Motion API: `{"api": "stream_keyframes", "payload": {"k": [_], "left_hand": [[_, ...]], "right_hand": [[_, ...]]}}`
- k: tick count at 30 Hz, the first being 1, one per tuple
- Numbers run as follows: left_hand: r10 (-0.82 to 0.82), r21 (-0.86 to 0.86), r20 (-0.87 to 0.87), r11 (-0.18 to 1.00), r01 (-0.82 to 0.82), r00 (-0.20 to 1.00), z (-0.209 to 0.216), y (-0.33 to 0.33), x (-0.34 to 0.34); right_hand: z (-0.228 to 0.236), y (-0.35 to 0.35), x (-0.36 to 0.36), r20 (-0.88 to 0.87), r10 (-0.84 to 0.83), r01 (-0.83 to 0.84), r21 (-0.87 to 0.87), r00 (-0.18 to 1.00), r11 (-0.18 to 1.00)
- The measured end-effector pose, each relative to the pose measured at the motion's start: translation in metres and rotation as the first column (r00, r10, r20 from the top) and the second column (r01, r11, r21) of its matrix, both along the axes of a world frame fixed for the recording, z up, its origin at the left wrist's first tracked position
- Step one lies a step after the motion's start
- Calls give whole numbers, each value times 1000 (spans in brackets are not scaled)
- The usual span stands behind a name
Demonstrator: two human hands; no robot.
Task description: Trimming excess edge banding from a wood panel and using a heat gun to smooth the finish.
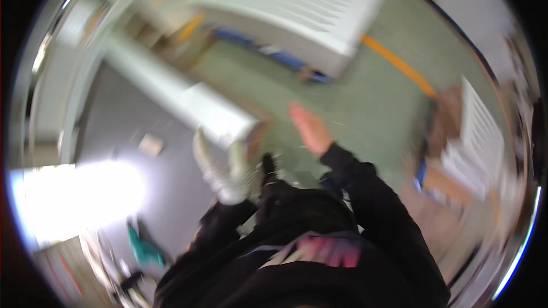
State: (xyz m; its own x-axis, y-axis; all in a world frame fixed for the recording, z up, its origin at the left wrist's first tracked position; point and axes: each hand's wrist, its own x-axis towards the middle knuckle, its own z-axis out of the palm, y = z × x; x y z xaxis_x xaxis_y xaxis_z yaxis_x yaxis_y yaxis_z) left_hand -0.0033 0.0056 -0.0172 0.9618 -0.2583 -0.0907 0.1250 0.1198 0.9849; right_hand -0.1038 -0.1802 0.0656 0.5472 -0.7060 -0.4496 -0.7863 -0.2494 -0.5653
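The whole view is motion-blurred. My left hand (221, 171), in a pale work glove, is raised at the near end of a long white beam (188, 100) that runs away to the upper left. Its fingers curl up against the end of the beam. My right hand (309, 128) is bare and held flat over the green floor, fingers together, holding nothing. It is just right of the beam's end and apart from it. Both black sleeves come in from the lower edge.
A large white slatted panel (297, 8) lies on the green floor (365, 108) ahead, with blue parts under it and an orange floor line (399, 65) beside it. At right are a white slatted piece (482, 131) and cardboard boxes (445, 185). A teal tool (145, 251) lies lower left.
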Motion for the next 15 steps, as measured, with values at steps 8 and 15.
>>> {"api": "stream_keyframes", "payload": {"k": [8, 15], "left_hand": [[-994, 426, 84, 94, 900, 64, 44, 110, 13], [-784, 629, -191, -560, 540, -591, -65, -129, -273]], "right_hand": [[-38, 245, -247, -103, -497, 495, -50, 861, 868], [-290, 390, -604, 69, -991, 993, 42, -114, -111]]}}
